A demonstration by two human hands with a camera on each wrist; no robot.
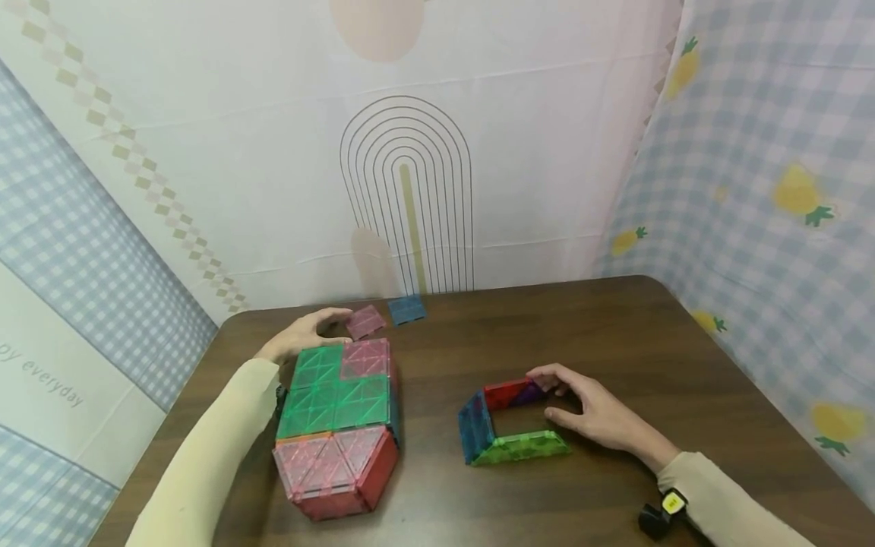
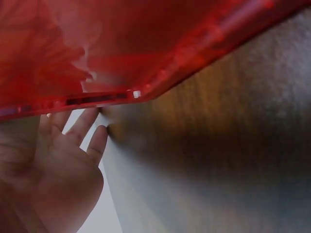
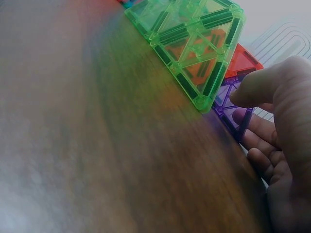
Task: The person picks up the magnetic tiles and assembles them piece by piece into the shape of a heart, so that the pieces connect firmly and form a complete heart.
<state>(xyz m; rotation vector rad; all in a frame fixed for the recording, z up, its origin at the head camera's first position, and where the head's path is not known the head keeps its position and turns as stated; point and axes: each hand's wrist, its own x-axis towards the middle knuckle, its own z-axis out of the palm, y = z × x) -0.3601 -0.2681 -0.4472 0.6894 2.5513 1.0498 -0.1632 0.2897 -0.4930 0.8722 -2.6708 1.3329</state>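
Note:
At the back left, my left hand [image 1: 304, 334] reaches past a large block of magnetic tiles [image 1: 362, 403], its fingertips at a loose pink square tile [image 1: 365, 322]. Fairly straight left fingers [image 2: 97, 143] show below the block's red side [image 2: 112, 53] in the left wrist view. My right hand [image 1: 591, 410] is at the purple triangular tile [image 1: 528, 393] of a small tile frame, index fingertip at the tile's top and thumb apart from it in the head view. Green [image 1: 522, 447], blue [image 1: 476, 429] and red tiles [image 1: 506, 393] form the frame's other sides.
A loose blue square tile [image 1: 407, 310] lies near the back edge of the brown table [image 1: 547, 327], beside the pink one. Patterned cloth [image 1: 533, 167] hangs behind and at both sides. The small frame stands right of the large block.

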